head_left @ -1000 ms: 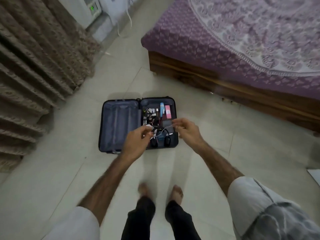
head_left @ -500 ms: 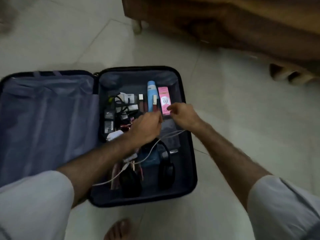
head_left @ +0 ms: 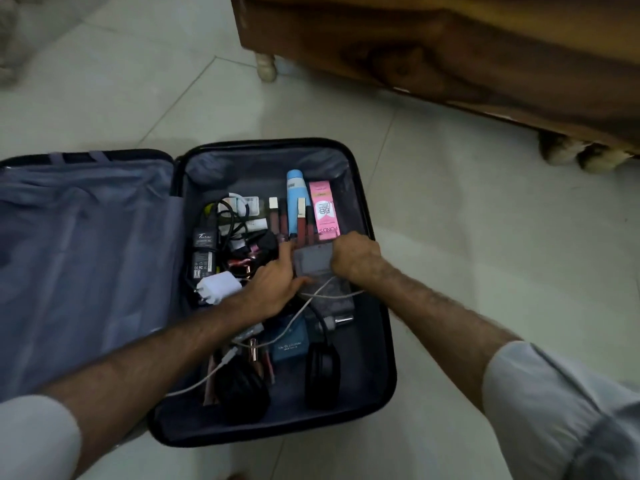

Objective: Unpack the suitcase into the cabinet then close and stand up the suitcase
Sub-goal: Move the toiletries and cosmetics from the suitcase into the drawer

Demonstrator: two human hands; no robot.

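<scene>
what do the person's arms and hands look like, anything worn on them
Both forearms are bare and hairy, with short pale grey sleeves ending near the elbows. The left hand and right hand show no gloves; no rings or watch can be seen.

You see pale tiled floor (head_left: 485,209) in dim light; wooden bed frame (head_left: 433,53) top right, on rounded legs (head_left: 266,68).
</scene>
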